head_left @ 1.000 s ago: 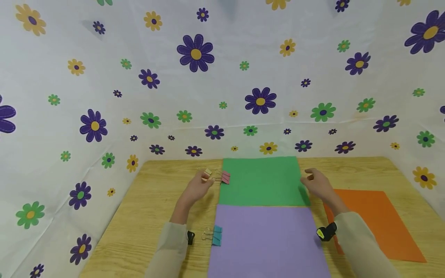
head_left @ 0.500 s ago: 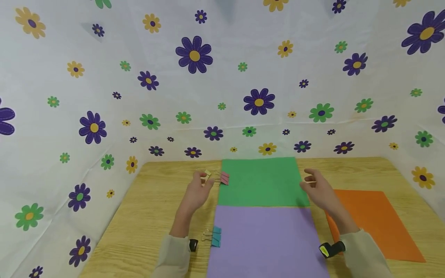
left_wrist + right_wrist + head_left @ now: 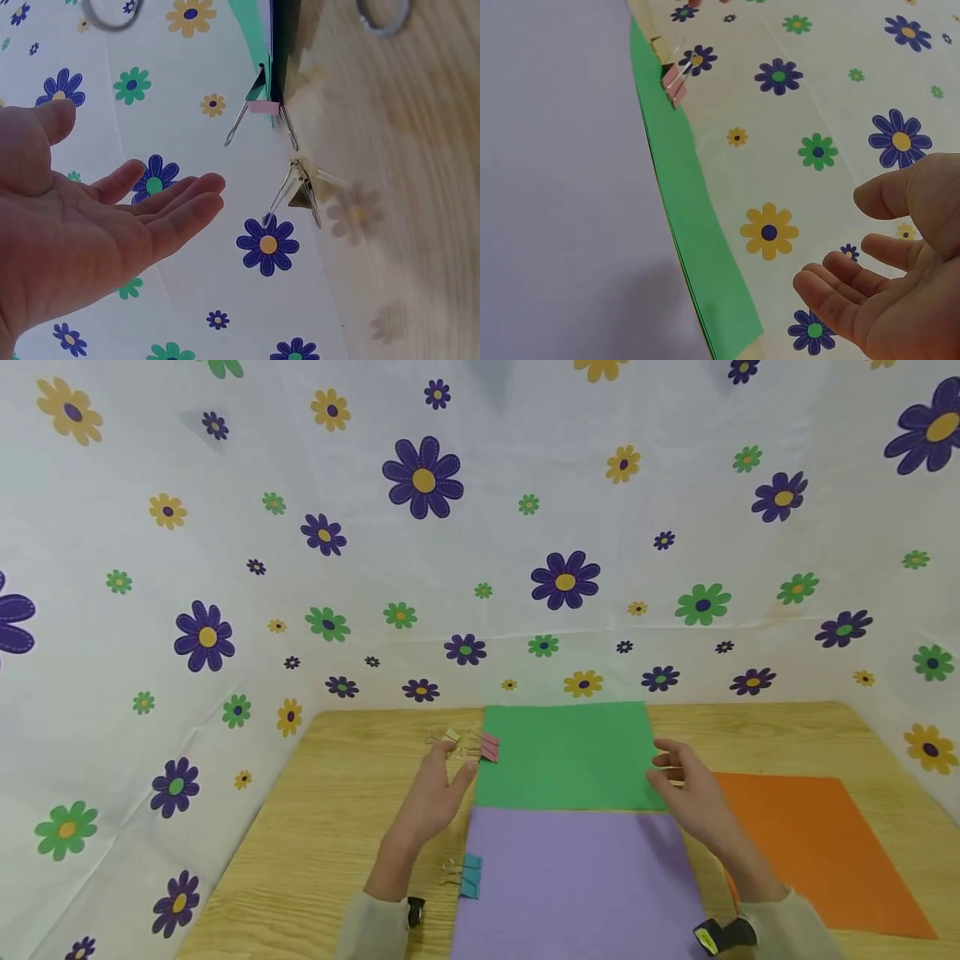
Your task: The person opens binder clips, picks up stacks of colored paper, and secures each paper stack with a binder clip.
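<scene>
My left hand [image 3: 431, 797] hovers left of the stacked sheets, its fingers relaxed and holding nothing. Just beyond its fingertips a small yellow binder clip [image 3: 452, 737] lies on the wood. A pink binder clip [image 3: 490, 747] bites the left edge of the green sheet [image 3: 570, 756]. Nearer me, a teal binder clip [image 3: 470, 877] grips the left edge of the purple sheet [image 3: 577, 877]. Over the right edge of the sheets hangs my right hand [image 3: 697, 793], fingers loosely bent; in the right wrist view nothing is between its fingers and thumb.
An orange sheet [image 3: 825, 852] lies on the wooden table [image 3: 300, 835] to the right, partly behind my right forearm. A white cloth with printed flowers [image 3: 352, 568] stands around the back and sides.
Both hands have drawn back slightly toward me. The left fingers have spread and moved away from beside the yellow clip. Clips and sheets look unmoved.
</scene>
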Available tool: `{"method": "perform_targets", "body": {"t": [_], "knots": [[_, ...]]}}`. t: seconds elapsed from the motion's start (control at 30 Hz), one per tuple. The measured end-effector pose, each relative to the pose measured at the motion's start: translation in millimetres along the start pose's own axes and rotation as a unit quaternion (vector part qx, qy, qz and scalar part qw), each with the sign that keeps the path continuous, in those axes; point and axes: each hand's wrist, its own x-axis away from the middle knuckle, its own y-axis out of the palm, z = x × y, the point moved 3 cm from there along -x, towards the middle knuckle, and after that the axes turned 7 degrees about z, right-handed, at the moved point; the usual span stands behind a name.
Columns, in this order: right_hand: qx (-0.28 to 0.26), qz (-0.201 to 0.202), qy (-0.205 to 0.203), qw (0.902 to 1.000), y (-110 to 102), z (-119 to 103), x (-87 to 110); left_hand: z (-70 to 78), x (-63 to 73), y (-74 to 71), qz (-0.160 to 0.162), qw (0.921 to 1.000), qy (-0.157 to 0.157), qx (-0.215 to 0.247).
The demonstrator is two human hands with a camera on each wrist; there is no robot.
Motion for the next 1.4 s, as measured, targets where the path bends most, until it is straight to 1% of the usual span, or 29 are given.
{"method": "perform_targets", "body": {"t": [0.17, 0.33, 0.47, 0.67, 0.8, 0.93, 1.0, 1.1, 1.2, 1.4], "knots": [[0.018, -0.009, -0.036, 0.9991, 7.7, -2.3, 9.8, 3.2, 8.7, 5.5, -0.011, 0.9996, 0.022, -0.013], [0.02, -0.015, -0.079, 0.9965, 15.6, -7.0, 16.6, 7.1, 16.0, 5.7, -0.004, 0.999, 0.034, -0.029], [0.024, -0.02, -0.105, 0.994, 18.4, -13.3, 20.9, 9.9, 18.8, 3.6, 0.0, 0.9983, 0.036, -0.046], [0.044, -0.028, -0.136, 0.9893, 20.2, -20.0, 24.5, 14.2, 17.7, 1.3, 0.0, 0.9976, 0.044, -0.053], [0.065, -0.036, -0.162, 0.984, 20.3, -23.1, 25.8, 11.1, 13.9, -1.8, 0.004, 0.997, 0.043, -0.065], [0.105, -0.051, -0.181, 0.9766, 19.6, -25.2, 26.1, 7.3, 9.9, -7.3, 0.009, 0.9971, 0.034, -0.068], [0.12, -0.06, -0.181, 0.9743, 18.4, -25.8, 26.2, 6.6, 8.6, -10.0, 0.01, 0.9972, 0.032, -0.067], [0.132, -0.071, -0.171, 0.9737, 15.3, -25.7, 26.1, 6.3, 7.4, -13.3, 0.013, 0.9975, 0.028, -0.064], [0.149, -0.078, -0.155, 0.9735, 10.0, -23.2, 24.5, 6.1, 7.0, -15.5, 0.017, 0.9975, 0.029, -0.062], [0.192, -0.082, -0.123, 0.9703, -6.3, -14.6, 19.4, 3.8, 6.3, -16.4, 0.013, 0.9978, 0.03, -0.058]]}}
